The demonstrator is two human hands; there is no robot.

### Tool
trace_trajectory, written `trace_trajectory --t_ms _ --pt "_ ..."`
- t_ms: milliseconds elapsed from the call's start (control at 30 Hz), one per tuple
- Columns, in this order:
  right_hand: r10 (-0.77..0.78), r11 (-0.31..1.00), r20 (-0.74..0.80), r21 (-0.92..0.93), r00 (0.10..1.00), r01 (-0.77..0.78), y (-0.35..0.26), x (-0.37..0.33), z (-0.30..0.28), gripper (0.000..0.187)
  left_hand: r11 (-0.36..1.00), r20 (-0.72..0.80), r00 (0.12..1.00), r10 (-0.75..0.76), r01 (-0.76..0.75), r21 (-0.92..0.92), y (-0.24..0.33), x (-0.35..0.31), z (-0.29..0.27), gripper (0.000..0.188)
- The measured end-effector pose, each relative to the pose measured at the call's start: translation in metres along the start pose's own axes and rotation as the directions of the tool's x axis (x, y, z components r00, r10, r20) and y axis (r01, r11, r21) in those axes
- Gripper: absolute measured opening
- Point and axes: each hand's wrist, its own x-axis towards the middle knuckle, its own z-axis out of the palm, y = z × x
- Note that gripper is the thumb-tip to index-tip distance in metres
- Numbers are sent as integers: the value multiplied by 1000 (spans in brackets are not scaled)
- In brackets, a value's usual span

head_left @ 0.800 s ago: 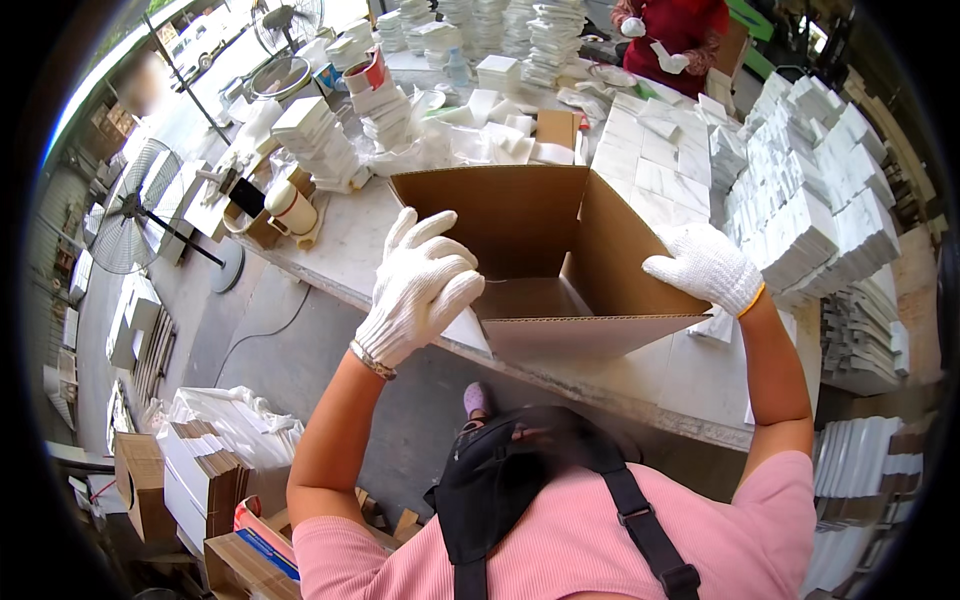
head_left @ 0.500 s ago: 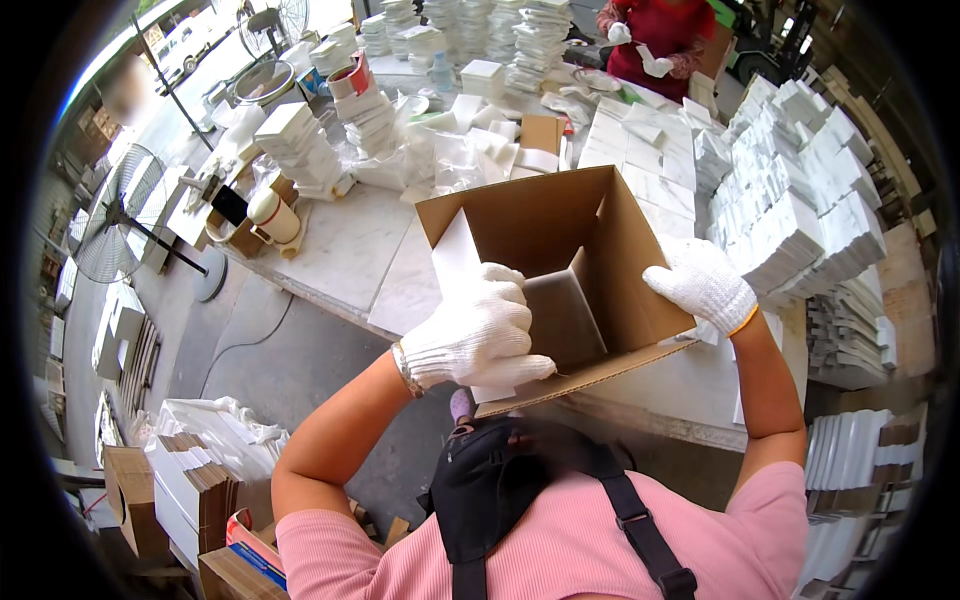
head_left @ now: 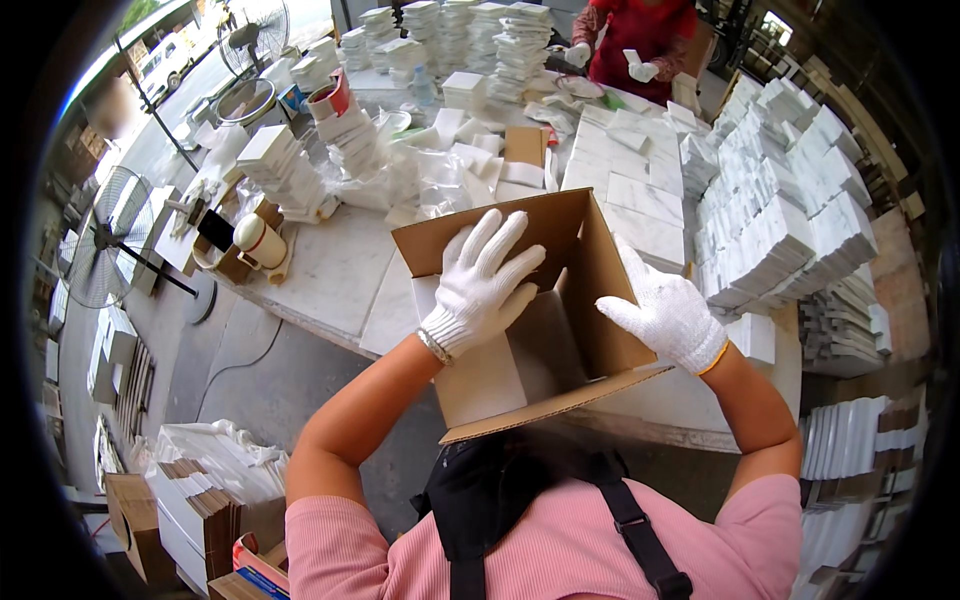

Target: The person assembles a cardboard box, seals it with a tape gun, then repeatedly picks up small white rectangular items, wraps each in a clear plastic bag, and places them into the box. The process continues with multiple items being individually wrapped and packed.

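An open-topped cardboard box, brown inside, is tilted between my hands at the table's near edge. A white panel shows along its left side. My left hand, in a white knit glove, is open with fingers spread, lying over the box's upper left part and white panel. My right hand, gloved alike, holds the box's right wall, its thumb over the inner side; part of the fingers' contact is hidden. The box's bottom is partly shadowed.
The marble-topped table carries stacked white tiles, plastic wrap, a cream jug and a tape roll. Across it stands a co-worker. A floor fan and flattened cartons are at left.
My left hand has let go of the box's left edge, opened and moved up over it. More of the white panel shows. The box and my right hand have shifted slightly left and down.
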Motion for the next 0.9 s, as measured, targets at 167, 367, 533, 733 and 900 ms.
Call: trace_trajectory --t_ms 167,367,533,733,900 --pt "181 959 363 140 914 -246 -23 26 -8 93 992 -9 994 -105 105 74 -7 7 15 69" --pt "-86 906 538 393 839 -159 12 36 35 93 938 225 974 -23 99 -333 -19 2 13 55" --pt "-9 886 656 354 755 -298 12 40 39 84 981 430 896 108 -26 -193 -14 -10 25 67" --pt "-97 598 697 612 711 -518 19 28 14 73 987 488 861 146 -95 -128 -15 -16 34 82" --pt "-344 538 395 827 852 -166 19 4 -38 71 987 535 835 124 -49 -152 -16 -17 35 84"
